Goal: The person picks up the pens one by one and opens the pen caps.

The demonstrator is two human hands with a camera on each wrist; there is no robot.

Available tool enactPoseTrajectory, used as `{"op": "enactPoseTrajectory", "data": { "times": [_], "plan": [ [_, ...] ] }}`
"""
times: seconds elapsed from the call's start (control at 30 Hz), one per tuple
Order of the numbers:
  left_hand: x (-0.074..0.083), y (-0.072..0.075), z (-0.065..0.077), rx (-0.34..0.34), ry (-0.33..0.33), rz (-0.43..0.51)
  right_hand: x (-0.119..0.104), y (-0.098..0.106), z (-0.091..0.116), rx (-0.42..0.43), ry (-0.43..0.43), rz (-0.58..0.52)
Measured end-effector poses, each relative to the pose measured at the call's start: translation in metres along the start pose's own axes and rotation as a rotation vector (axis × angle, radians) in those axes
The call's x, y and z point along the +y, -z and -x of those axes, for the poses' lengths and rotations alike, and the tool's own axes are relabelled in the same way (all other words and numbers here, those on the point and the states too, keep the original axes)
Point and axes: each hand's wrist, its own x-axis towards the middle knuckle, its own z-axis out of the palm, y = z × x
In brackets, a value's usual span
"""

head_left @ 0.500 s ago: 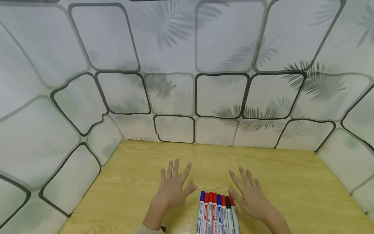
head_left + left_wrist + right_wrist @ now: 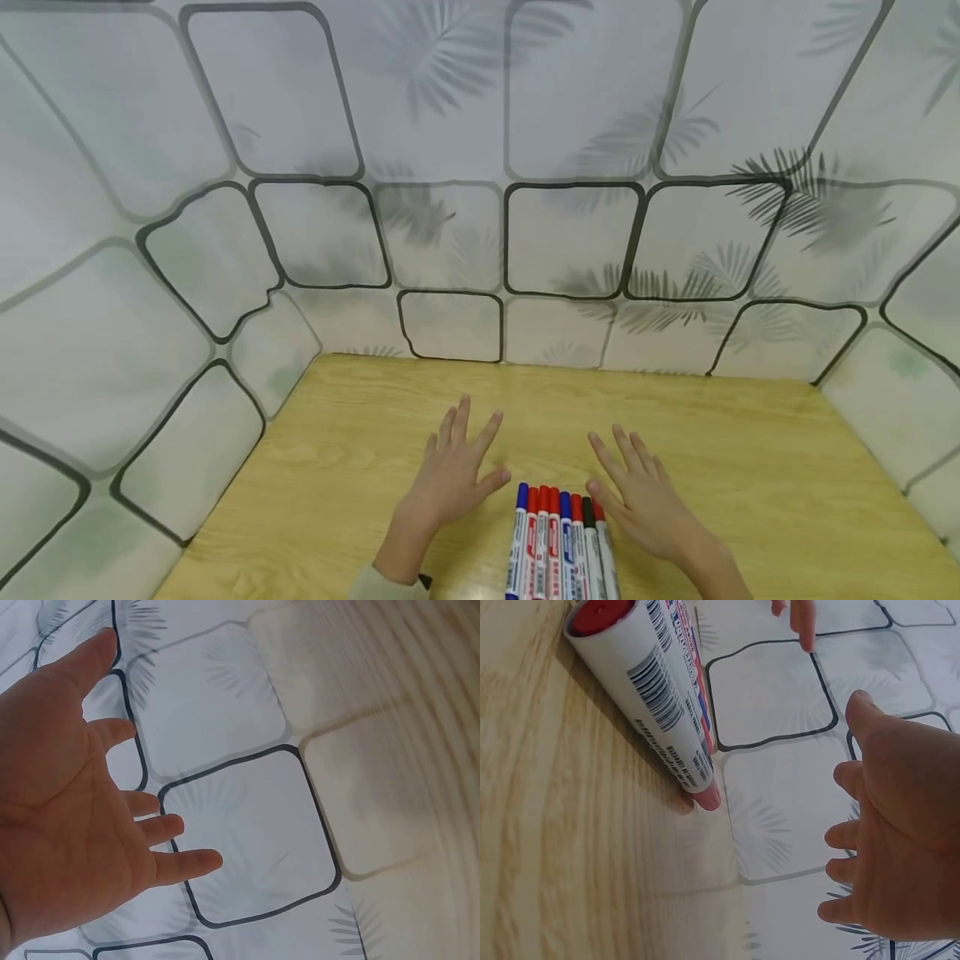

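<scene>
Several markers (image 2: 553, 542) lie side by side in a row at the bottom of the head view, with white barrels and blue, red and black caps. To their left, my left hand (image 2: 450, 479) hovers with fingers spread and holds nothing; its palm fills the left of the left wrist view. On the other side, my right hand (image 2: 648, 508) is spread too, its thumb close to the red-capped marker at the row's right end. In the right wrist view that nearest marker (image 2: 641, 697) shows a red end and a barcode, apart from the palm.
The markers rest on a yellow wood-grain table (image 2: 322, 492). A pale wall covering (image 2: 450, 325) with dark rounded outlines and grey leaf prints rises at the table's back edge and along both sides.
My left hand has shifted slightly right and up, turning a little toward the markers. The right hand has barely moved. The markers appear slightly higher in the head view, as does the table edge.
</scene>
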Motion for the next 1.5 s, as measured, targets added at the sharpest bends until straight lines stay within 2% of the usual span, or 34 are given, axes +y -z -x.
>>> {"op": "enactPoseTrajectory", "data": {
  "times": [0.23, 0.37, 0.47, 0.6, 0.77, 0.93, 1.07, 1.37, 1.5],
  "plan": [
    [0.006, 0.010, -0.005, 0.019, -0.066, -0.155, 0.003, -0.001, 0.001, -0.022, 0.029, -0.006],
    [0.010, 0.009, 0.000, -0.010, -0.103, -0.192, 0.002, 0.000, 0.004, -0.017, 0.043, -0.010],
    [0.011, 0.004, 0.008, -0.066, -0.114, -0.165, 0.001, 0.001, 0.007, -0.015, 0.048, -0.006],
    [0.012, 0.001, 0.017, -0.157, -0.075, -0.102, 0.001, 0.000, 0.011, -0.033, 0.064, -0.019],
    [0.016, 0.000, 0.022, -0.207, -0.066, -0.095, 0.001, -0.003, 0.017, -0.044, 0.070, -0.053],
    [0.024, -0.001, 0.025, -0.241, -0.058, -0.125, 0.000, -0.004, 0.022, -0.051, 0.064, -0.065],
    [0.030, -0.001, 0.026, -0.314, -0.037, -0.135, 0.000, -0.005, 0.025, -0.040, 0.064, -0.055],
    [0.030, -0.003, 0.026, -0.487, -0.077, -0.039, 0.004, -0.002, 0.026, -0.030, 0.046, -0.034],
    [0.030, -0.005, 0.026, -0.517, -0.089, -0.022, 0.007, -0.002, 0.026, -0.044, 0.024, -0.045]
  ]
}}
